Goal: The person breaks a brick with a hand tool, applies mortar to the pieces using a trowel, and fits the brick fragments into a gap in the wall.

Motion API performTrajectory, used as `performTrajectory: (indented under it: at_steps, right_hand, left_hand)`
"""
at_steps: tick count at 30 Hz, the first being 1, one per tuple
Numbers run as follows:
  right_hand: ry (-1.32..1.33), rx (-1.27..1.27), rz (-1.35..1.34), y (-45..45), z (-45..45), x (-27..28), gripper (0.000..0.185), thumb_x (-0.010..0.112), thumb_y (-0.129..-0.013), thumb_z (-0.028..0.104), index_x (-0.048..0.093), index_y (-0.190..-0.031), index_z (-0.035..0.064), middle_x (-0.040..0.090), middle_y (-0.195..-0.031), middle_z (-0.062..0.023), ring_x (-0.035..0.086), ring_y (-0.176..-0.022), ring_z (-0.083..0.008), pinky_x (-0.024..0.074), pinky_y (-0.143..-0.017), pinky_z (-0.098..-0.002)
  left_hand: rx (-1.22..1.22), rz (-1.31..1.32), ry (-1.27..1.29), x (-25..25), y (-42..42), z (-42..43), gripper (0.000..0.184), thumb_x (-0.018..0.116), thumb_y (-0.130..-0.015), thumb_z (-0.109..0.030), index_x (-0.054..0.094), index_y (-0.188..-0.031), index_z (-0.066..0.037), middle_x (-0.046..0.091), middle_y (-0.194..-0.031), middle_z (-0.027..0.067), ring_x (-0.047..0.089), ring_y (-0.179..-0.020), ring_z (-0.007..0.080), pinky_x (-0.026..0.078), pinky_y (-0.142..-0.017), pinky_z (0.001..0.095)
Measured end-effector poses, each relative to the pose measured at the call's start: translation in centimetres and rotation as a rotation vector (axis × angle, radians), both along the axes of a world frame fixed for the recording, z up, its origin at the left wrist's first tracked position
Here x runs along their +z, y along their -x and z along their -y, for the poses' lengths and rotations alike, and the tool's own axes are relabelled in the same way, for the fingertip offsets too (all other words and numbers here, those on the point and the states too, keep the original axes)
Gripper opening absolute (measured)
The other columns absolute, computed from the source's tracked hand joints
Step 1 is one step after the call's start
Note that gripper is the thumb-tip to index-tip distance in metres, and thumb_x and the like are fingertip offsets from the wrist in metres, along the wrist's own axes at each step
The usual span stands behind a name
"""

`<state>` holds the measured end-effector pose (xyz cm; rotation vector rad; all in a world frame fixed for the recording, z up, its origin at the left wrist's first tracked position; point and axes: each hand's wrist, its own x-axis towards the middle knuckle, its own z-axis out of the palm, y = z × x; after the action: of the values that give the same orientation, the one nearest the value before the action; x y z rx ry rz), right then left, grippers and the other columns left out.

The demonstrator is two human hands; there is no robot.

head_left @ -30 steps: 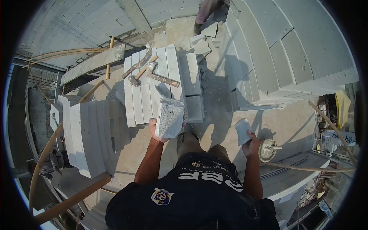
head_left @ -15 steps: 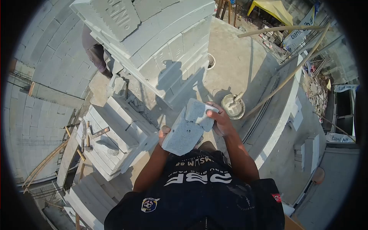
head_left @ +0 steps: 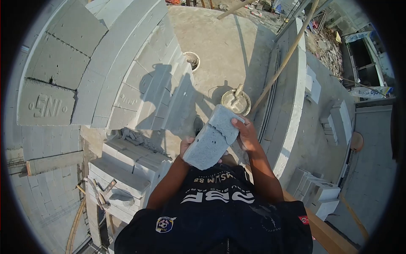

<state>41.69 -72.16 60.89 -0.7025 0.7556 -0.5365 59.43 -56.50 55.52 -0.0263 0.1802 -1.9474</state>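
Note:
A cracked grey concrete block (head_left: 208, 146) is held in front of my chest, tilted, with a jagged crack running across its upper part. My left hand (head_left: 186, 147) grips its lower left side, fingers mostly hidden beneath. On the upper right, my right hand (head_left: 246, 133) clasps the smaller piece (head_left: 225, 120), thumb on the top face. The two pieces sit against each other along the crack. Just beyond the block, a bucket of mortar (head_left: 236, 102) stands on the floor with a tool handle rising out of it.
On the left rises a pale block wall (head_left: 95, 84). Below it, stacked blocks (head_left: 120, 169) carry a hammer (head_left: 106, 188). A second bucket (head_left: 192, 62) stands by the wall's foot. A bamboo pole (head_left: 284, 59) leans across the right, near a low wall (head_left: 292, 122).
My view has swung left, and the other person at the wall is out of sight. The smaller piece now lines up more closely with the larger one. Both hands keep their hold.

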Motion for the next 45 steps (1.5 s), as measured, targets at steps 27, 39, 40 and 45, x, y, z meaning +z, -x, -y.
performTrajectory:
  at_steps: [27,39,40,45]
  right_hand:
    - [0.266,-0.076,-0.251,-6.4,15.5,5.2,0.042,0.078,-0.085,0.026,0.063,-0.116,0.0020,0.066,-0.102,-0.0033,0.060,-0.096,-0.0121,0.0456,-0.089,-0.0300]
    - [0.268,0.293,-0.302,2.0,20.1,2.8,0.050,0.084,-0.080,0.022,0.063,-0.120,0.0015,0.067,-0.106,-0.0045,0.061,-0.097,-0.0134,0.0480,-0.088,-0.0299]
    - [0.299,0.359,-0.348,2.7,20.4,2.3,0.051,0.084,-0.079,0.020,0.063,-0.122,0.0024,0.067,-0.109,-0.0045,0.060,-0.100,-0.0132,0.0475,-0.090,-0.0307]
    - [0.139,0.520,-0.403,5.9,20.3,-5.0,0.056,0.081,-0.082,0.017,0.059,-0.132,0.0024,0.066,-0.121,-0.0062,0.060,-0.110,-0.0181,0.0439,-0.101,-0.0352]
  left_hand:
    - [-0.280,-0.053,0.067,1.0,-11.8,21.1,0.085,0.055,-0.089,-0.053,0.032,-0.151,0.001,0.038,-0.151,0.0272,0.045,-0.132,0.0452,0.034,-0.109,0.0593]
    - [-0.431,0.305,-0.097,-3.8,-9.0,20.7,0.074,0.065,-0.087,-0.035,0.039,-0.144,0.006,0.056,-0.134,0.0233,0.058,-0.121,0.0294,0.043,-0.105,0.0397]
    - [-0.505,0.403,-0.106,-4.6,-8.8,20.6,0.075,0.067,-0.086,-0.036,0.041,-0.143,0.006,0.060,-0.130,0.0210,0.061,-0.118,0.0264,0.044,-0.103,0.0362]
    - [-0.641,0.527,-0.138,-3.1,-4.1,22.7,0.083,0.068,-0.085,-0.040,0.034,-0.148,0.002,0.053,-0.136,0.0170,0.059,-0.117,0.0259,0.045,-0.100,0.0374]
